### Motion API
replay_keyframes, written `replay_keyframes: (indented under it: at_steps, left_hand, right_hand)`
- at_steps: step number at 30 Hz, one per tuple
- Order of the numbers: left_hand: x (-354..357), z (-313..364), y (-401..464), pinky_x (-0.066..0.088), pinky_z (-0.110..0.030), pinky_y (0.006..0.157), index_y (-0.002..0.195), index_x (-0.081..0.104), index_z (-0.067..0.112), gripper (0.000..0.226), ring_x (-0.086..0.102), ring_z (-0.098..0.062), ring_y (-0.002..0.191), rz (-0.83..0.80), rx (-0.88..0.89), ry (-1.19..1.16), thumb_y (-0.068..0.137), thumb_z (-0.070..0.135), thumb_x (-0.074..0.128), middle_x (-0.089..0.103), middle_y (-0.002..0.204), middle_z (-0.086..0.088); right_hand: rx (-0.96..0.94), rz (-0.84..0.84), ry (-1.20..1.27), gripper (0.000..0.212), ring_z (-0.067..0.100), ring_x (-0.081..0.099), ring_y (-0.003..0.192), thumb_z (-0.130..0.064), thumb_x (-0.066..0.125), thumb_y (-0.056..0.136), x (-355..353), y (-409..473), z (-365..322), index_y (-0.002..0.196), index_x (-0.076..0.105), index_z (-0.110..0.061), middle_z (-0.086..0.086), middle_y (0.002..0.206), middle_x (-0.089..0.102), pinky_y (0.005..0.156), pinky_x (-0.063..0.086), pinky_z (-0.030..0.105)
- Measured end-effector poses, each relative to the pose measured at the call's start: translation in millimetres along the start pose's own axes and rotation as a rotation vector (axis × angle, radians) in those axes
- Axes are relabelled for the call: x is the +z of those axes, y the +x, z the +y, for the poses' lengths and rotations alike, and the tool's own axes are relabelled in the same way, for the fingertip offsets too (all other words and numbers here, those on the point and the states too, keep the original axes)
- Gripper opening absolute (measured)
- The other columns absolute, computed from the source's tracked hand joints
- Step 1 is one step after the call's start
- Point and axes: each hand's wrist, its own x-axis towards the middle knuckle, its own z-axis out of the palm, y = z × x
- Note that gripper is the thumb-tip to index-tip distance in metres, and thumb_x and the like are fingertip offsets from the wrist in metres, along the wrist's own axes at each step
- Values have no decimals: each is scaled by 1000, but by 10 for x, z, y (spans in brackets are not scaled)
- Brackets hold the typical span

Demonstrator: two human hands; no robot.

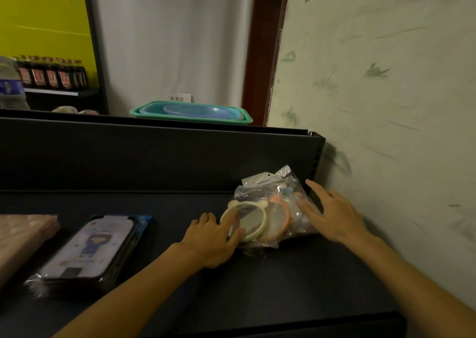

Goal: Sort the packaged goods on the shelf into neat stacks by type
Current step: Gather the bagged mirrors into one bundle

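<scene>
currently both hands bracket a loose heap of bagged round mirrors at the far right end of the dark shelf, close to the papered wall. left hand lies at about eight o'clock of the heap, fingers extended and flat, fingertips resting on the cream-rimmed mirror; it presses, grasping nothing. right hand lies at about three o'clock, fingers spread and straight, touching the clear bags on the orange-rimmed mirror's side; likewise no clasp. the heap fans from seven o'clock toward one o'clock, bag tops pointing at the back panel. judged relation: the mirrors sit between the two palms, so squaring them into one pile would call for an inward squeeze, the left hand being nearer the topmost piece. at nine o'clock, well apart, lies a stack of bagged phone cases; at the far left edge, a pinkish packet.
</scene>
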Motion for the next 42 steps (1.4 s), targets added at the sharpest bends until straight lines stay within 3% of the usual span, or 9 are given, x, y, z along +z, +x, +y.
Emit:
replay_keyframes:
  at_steps: [4,8,12,17,23,26,31,35,42]
  left_hand:
    - [83,107,87,27,-45,109,146,4,31,59,34,-31,132,68,20,-94,96,56,19,36,143,-19]
    - [216,250,231,27,-49,110,141,9,32,55,39,-31,126,146,-8,-168,94,58,19,41,137,-19]
    - [274,369,334,25,-51,111,143,7,32,57,37,-33,128,175,-72,-212,94,58,20,39,139,-21]
    - [213,450,394,41,-42,97,141,12,33,53,53,-26,109,290,-20,-379,94,56,23,54,123,-16]
    - [84,417,312,46,-27,77,134,23,46,50,50,-17,102,312,18,-765,90,53,46,38,125,0]
    - [26,323,282,52,-33,84,134,25,46,69,50,-17,109,343,-48,-1006,79,42,66,41,130,2]
    - [-83,135,111,50,-49,93,145,11,40,110,54,-30,112,149,-338,-1487,64,27,84,38,141,-11]
    - [-42,80,-45,50,-50,93,143,16,40,102,53,-29,112,90,-282,-1510,66,28,82,39,139,-9]
    - [29,-38,-339,52,-31,84,146,10,39,93,49,-16,112,156,-87,-1467,79,29,73,35,144,-1]
  right_hand:
    - [72,-90,279,79,34,41,129,-78,29,76,121,168,103,146,7,-48,13,149,34,102,40,51]
    - [66,-186,590,69,30,40,132,-64,38,87,177,254,37,147,10,-44,6,152,31,103,37,42]
    - [-34,-265,695,82,21,45,129,-86,47,68,231,374,71,140,17,-58,-5,149,37,106,39,51]
    - [-119,-319,793,97,17,43,129,-81,60,61,332,346,-90,140,7,-60,-15,145,38,105,39,51]
    - [-110,-298,986,88,19,49,123,-44,75,68,478,290,-260,134,19,-61,-5,141,42,89,54,44]
    - [-50,-297,1088,77,16,56,111,-22,69,82,506,193,-369,131,24,-58,-6,132,48,74,57,32]
    - [101,-333,1154,92,27,54,114,-25,75,75,485,63,-482,143,18,-47,3,139,40,86,55,46]
    - [174,-408,1248,91,35,61,103,-14,73,76,399,-75,-553,141,19,-50,12,136,42,65,58,41]
    - [215,-323,1267,115,34,61,104,-14,80,63,374,-376,-810,145,7,-49,13,130,47,72,58,48]
